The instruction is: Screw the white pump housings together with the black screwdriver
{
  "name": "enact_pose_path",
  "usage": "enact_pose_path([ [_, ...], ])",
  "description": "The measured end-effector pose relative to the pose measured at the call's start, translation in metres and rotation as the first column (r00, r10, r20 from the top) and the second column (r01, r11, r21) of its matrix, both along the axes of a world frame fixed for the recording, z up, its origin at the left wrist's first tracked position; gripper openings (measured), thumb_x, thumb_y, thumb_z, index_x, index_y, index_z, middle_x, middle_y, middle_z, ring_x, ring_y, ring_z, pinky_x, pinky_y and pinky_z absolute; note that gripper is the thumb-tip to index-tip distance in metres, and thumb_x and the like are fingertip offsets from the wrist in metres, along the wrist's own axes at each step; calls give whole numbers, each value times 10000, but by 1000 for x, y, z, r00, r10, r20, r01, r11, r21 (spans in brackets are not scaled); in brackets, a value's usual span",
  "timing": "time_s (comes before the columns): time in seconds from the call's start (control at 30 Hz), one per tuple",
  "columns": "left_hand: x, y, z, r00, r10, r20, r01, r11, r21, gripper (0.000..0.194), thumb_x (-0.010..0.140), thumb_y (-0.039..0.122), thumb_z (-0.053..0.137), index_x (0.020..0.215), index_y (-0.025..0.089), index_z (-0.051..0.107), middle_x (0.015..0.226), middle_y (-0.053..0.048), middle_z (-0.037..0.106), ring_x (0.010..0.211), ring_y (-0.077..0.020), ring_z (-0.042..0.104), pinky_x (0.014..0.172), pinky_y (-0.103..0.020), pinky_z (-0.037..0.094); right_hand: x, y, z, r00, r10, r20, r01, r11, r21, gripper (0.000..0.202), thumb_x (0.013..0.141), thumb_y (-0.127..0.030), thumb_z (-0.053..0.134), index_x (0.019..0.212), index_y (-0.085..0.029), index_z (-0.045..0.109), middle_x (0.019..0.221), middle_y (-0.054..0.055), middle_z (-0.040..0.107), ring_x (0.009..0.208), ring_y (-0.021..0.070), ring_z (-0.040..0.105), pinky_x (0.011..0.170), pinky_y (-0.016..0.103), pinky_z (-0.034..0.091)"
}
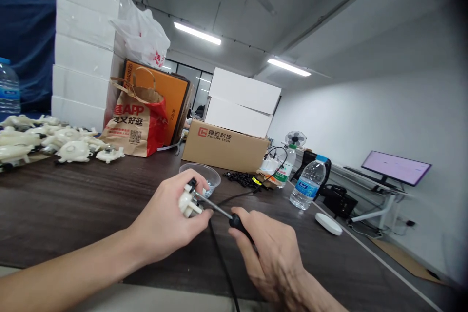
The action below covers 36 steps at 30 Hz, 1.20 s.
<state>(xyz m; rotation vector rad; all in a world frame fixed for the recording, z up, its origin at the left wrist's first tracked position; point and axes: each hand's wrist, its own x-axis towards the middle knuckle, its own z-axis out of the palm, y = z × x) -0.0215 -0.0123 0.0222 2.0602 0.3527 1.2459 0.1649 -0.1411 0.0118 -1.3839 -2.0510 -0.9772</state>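
**Small white part and a screwdriver**

The left hand grips a small white plastic part above the table's near edge. The right hand holds a black-handled screwdriver, its metal tip touching the part.

cardboard box: red logo, "朝宏科技", "COHOPE TECH" | paper bag: "APP", "又好逛", QR code, small print unreadable | water bottle: blue label, text too small | plastic bag: red print, illegible
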Motion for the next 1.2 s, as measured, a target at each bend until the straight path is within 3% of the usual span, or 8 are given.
enact_pose_path([
  [0.27,-6,2,-4,998,66,-7,-61,963,263,216,754,106,628,811,218,453,974,-4,645,869,-170,600,794,-301,449,-4,-12,1,891,-102,-441,-44,950,-308,259,1023,-363,513,1002,-215,725,833,28,743,765,200,680,693,285,497],
  [0.43,-1,4,2,1000,-19,-10,19,1000,-10,229,752,159,675,829,220,469,981,6,656,765,-145,581,690,-276,451,-9,-3,14,807,-99,-583,-127,934,-335,90,935,-246,618,911,-201,693,775,-10,716,686,160,648,633,246,493],
  [0.57,2,4,3,994,-101,34,106,962,-250,267,746,221,727,872,219,491,1011,4,663,737,-129,574,640,-251,448,-4,0,15,952,71,-297,-81,996,-23,162,921,-147,627,1080,-180,628,874,41,729,727,173,674,667,272,509],
  [0.67,1,3,1,999,-52,18,54,982,-183,246,750,196,710,863,218,493,995,7,661,753,-132,576,654,-253,450,1,-4,14,998,26,52,-31,994,107,276,959,-141,608,1234,-119,594,844,80,729,683,190,662,629,304,490],
  [0.8,-3,1,-1,1000,13,12,-13,1000,29,236,757,142,668,830,222,458,972,18,650,764,-135,582,695,-265,453,1,-9,9,986,-15,163,-11,988,157,267,981,-166,589,1238,-93,590,723,46,689,572,166,624,557,300,443],
  [0.93,-5,1,-3,999,54,-1,-53,986,158,247,754,125,659,819,220,440,957,13,645,790,-144,592,738,-276,451,-1,-13,4,1000,-2,-6,2,1000,20,213,1025,-213,494,1128,-148,669,672,23,650,533,156,613,518,291,418],
  [1.07,-5,5,-4,997,75,-16,-70,972,224,226,756,122,655,825,216,461,945,9,642,783,-147,594,738,-278,451,0,-12,4,913,-45,-406,-29,985,-172,266,1017,-373,545,993,-215,757,814,50,754,718,198,718,623,274,539],
  [1.2,-2,6,1,999,39,16,-40,996,81,228,760,160,687,852,218,488,1003,0,660,794,-147,613,726,-271,475,-3,-5,7,828,-60,-557,-62,978,-199,180,950,-354,643,1029,-235,753,916,37,789,785,212,745,677,288,584],
])
